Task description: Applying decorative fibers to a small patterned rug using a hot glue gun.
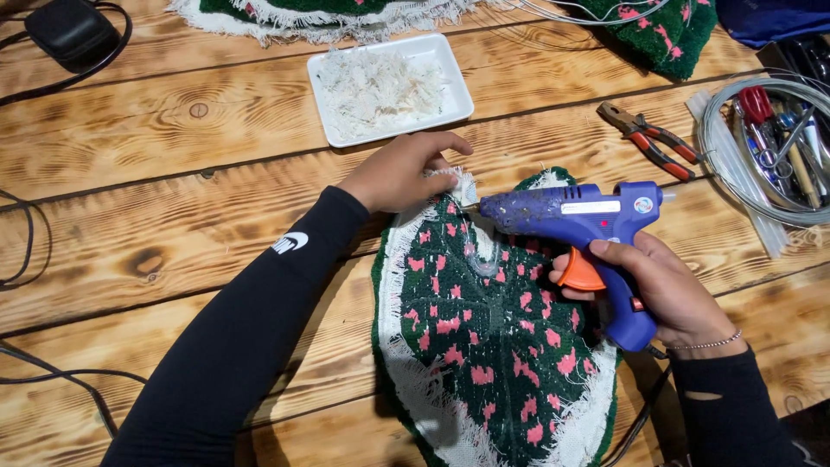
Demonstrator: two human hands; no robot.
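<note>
The things are carried by a wooden table (pixel 156 130) of knotted, burnt-grained planks. A green tufted piece (pixel 493 346) with pink flecks and a white fringed edge is laid flat near the front edge. A white tray (pixel 328 69) of white yarn scraps is set beyond it. Red-handled pliers (pixel 650 140) are placed to the right, beside a coil of wire (pixel 718 147). A black adapter (pixel 69 30) and black cables (pixel 26 242) are seen at the left. More tufted pieces (pixel 285 17) are spread along the far edge.
</note>
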